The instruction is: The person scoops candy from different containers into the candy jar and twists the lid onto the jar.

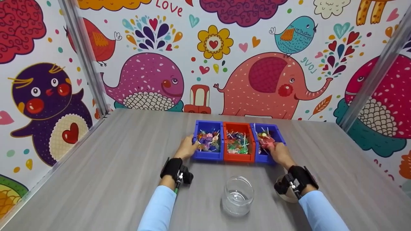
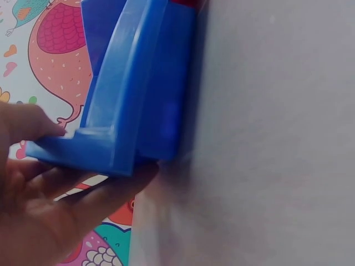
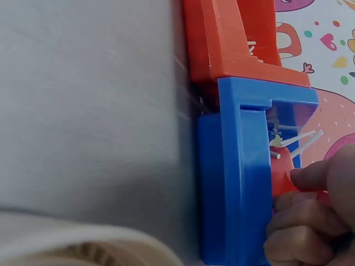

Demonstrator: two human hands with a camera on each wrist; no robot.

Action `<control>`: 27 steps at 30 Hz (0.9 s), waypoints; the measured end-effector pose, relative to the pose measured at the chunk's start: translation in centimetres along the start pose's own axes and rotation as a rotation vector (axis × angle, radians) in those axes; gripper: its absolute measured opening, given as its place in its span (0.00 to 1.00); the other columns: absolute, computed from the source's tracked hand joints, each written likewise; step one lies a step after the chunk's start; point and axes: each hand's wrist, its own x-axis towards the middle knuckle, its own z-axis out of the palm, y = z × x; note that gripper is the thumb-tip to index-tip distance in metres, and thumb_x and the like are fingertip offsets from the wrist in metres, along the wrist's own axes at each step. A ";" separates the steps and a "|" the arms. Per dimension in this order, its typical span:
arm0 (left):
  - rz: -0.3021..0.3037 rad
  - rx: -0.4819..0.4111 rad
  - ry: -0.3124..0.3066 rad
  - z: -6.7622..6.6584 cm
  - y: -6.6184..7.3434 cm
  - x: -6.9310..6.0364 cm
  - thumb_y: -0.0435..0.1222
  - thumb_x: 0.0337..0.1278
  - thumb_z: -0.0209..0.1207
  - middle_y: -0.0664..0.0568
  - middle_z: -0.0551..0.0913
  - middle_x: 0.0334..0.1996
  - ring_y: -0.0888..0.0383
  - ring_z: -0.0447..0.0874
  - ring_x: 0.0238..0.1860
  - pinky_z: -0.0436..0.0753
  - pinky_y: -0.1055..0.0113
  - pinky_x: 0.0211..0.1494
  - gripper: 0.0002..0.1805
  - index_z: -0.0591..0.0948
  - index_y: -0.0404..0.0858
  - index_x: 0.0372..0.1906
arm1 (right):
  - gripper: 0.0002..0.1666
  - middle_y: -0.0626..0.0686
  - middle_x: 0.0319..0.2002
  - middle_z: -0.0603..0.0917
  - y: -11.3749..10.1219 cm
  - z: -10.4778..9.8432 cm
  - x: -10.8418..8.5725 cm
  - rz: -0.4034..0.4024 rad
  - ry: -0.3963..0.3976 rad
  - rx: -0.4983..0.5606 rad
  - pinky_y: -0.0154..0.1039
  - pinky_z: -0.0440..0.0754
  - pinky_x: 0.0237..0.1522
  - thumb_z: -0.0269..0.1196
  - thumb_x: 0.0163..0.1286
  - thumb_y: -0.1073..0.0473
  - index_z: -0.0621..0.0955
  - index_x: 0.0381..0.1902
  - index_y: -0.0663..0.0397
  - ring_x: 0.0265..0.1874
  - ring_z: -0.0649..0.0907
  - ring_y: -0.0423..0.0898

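Note:
Three joined bins of wrapped lollipops stand in a row: a left blue bin (image 1: 208, 156) (image 2: 125, 83), a red bin (image 1: 239, 157) (image 3: 222, 50) and a right blue bin (image 1: 265, 158) (image 3: 238, 183). My left hand (image 1: 187, 147) (image 2: 50, 188) grips the left bin's outer side, thumb over the rim and fingers beneath it. In the right bin, my right hand (image 1: 282, 154) (image 3: 310, 216) pinches a red object (image 1: 266, 140) (image 3: 282, 172) between thumb and curled fingers; its full shape is hidden. White sticks show beside it in the right wrist view.
A clear glass jar (image 1: 237, 197) stands in front of the bins, nearer the camera. Partly under the right wrist is a round beige item (image 1: 290, 195) (image 3: 105, 235). Patterned panels (image 1: 199, 73) rise behind and beside the table (image 1: 106, 179).

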 end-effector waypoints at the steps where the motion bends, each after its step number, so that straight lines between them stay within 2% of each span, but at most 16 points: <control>1: -0.029 -0.022 -0.018 -0.8 1.4 -0.6 0.31 0.56 0.49 0.34 0.77 0.43 0.46 0.75 0.46 0.72 0.57 0.53 0.19 0.70 0.22 0.50 | 0.15 0.56 0.19 0.72 -1.1 -0.6 -0.6 -0.008 0.007 -0.029 0.41 0.68 0.24 0.53 0.63 0.59 0.76 0.24 0.67 0.22 0.72 0.52; 3: -0.036 -0.027 -0.019 -1.7 3.3 -1.6 0.28 0.56 0.47 0.32 0.77 0.43 0.44 0.75 0.46 0.72 0.56 0.53 0.18 0.69 0.20 0.50 | 0.15 0.53 0.17 0.71 -2.6 -1.5 -1.6 -0.012 0.018 -0.085 0.39 0.67 0.21 0.53 0.63 0.61 0.75 0.21 0.66 0.20 0.72 0.51; 5: -0.063 -0.029 -0.024 -2.1 4.1 -2.0 0.27 0.56 0.48 0.32 0.77 0.43 0.44 0.75 0.46 0.71 0.56 0.53 0.18 0.69 0.20 0.51 | 0.15 0.52 0.15 0.70 -3.4 -1.9 -2.2 -0.028 0.033 -0.135 0.40 0.68 0.20 0.52 0.63 0.62 0.73 0.18 0.63 0.18 0.73 0.51; 9: -0.090 -0.050 -0.030 -1.9 4.0 -1.8 0.29 0.56 0.49 0.33 0.76 0.45 0.45 0.74 0.47 0.71 0.55 0.54 0.19 0.69 0.22 0.52 | 0.13 0.60 0.18 0.75 -3.4 -1.8 -2.5 -0.046 0.059 -0.166 0.49 0.72 0.25 0.52 0.62 0.64 0.72 0.19 0.65 0.22 0.76 0.58; 13: -0.103 -0.059 -0.040 -1.8 3.8 -1.6 0.29 0.56 0.49 0.33 0.76 0.46 0.44 0.73 0.49 0.69 0.55 0.56 0.20 0.69 0.23 0.53 | 0.12 0.68 0.23 0.76 -3.1 -1.6 -2.6 -0.073 0.076 -0.158 0.55 0.71 0.30 0.51 0.62 0.65 0.73 0.22 0.69 0.26 0.77 0.64; 20: -0.109 -0.068 -0.043 -2.0 4.1 -1.8 0.29 0.54 0.49 0.32 0.74 0.49 0.44 0.72 0.51 0.68 0.55 0.57 0.22 0.67 0.22 0.55 | 0.13 0.65 0.23 0.76 -2.9 -1.9 -2.7 -0.065 0.075 -0.102 0.54 0.71 0.32 0.51 0.63 0.65 0.74 0.25 0.71 0.26 0.76 0.61; 27: -0.100 -0.051 -0.042 -2.2 4.0 -1.9 0.29 0.54 0.49 0.31 0.75 0.47 0.42 0.72 0.51 0.69 0.55 0.56 0.21 0.69 0.21 0.52 | 0.12 0.63 0.23 0.77 -2.9 -2.1 -3.1 -0.092 0.080 -0.079 0.54 0.72 0.33 0.52 0.61 0.66 0.75 0.28 0.74 0.27 0.77 0.60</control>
